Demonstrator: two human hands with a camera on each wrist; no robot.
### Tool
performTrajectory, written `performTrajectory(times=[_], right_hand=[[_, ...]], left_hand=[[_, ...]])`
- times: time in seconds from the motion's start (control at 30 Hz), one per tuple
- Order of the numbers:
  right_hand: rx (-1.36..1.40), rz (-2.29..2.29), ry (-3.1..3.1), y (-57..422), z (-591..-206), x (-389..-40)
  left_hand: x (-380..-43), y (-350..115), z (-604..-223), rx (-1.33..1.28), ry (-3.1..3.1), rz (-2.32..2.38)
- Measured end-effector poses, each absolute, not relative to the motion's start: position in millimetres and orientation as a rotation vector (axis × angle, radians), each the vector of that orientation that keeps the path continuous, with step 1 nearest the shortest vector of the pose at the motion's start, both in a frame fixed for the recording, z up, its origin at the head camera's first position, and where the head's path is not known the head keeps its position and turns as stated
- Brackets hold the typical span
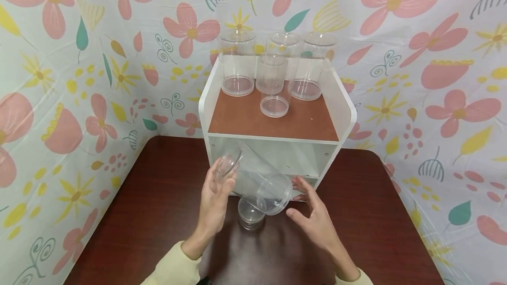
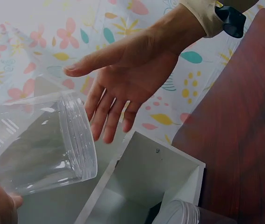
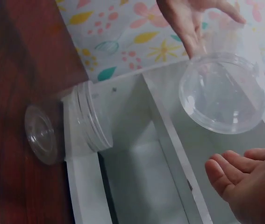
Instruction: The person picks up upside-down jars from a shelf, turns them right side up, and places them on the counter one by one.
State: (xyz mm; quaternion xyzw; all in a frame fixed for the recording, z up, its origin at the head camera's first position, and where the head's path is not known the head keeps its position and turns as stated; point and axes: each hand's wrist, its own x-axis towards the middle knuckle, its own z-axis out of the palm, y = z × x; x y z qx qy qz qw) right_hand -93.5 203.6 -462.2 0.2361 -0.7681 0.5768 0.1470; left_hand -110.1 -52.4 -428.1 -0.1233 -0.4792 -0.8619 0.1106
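Observation:
My left hand grips one end of a tall clear plastic jar, which is tilted in front of the shelf unit. The jar's ridged, lidded end points toward my right hand. That hand is spread with thumb and fingers apart, close beside the lidded end and holding nothing. In the right wrist view the round end faces the camera above the right fingers. Below the held jar, a shorter clear jar stands on the dark wooden table, seen also in the right wrist view.
A white shelf unit with a brown top board stands at the table's back. Several clear jars are on its upper level. Its lower compartments face me. Flower-patterned cloth hangs behind and at both sides.

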Motion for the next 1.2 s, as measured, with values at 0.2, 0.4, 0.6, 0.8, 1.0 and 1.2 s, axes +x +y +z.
performTrajectory(times=[0.2,0.4,0.6,0.8,1.0,1.2], right_hand=[[0.612,1.626,-2.369,200,-465,-91],[0.612,1.625,-2.427,197,-464,-93],[0.636,1.671,-2.42,196,-463,-95],[0.636,1.653,-2.43,194,-462,-96],[0.64,1.703,-2.363,193,-463,-96],[0.66,1.835,-2.242,194,-465,-95]], left_hand=[[-110,-51,-431,-0.407,-1.363,-2.536],[-108,-49,-434,-0.446,-1.314,-2.554],[-106,-46,-437,-0.463,-1.308,-2.55],[-105,-44,-439,-0.462,-1.321,-2.558],[-104,-48,-439,-0.425,-1.433,-2.542],[-107,-60,-438,-0.397,-1.641,-2.416]])
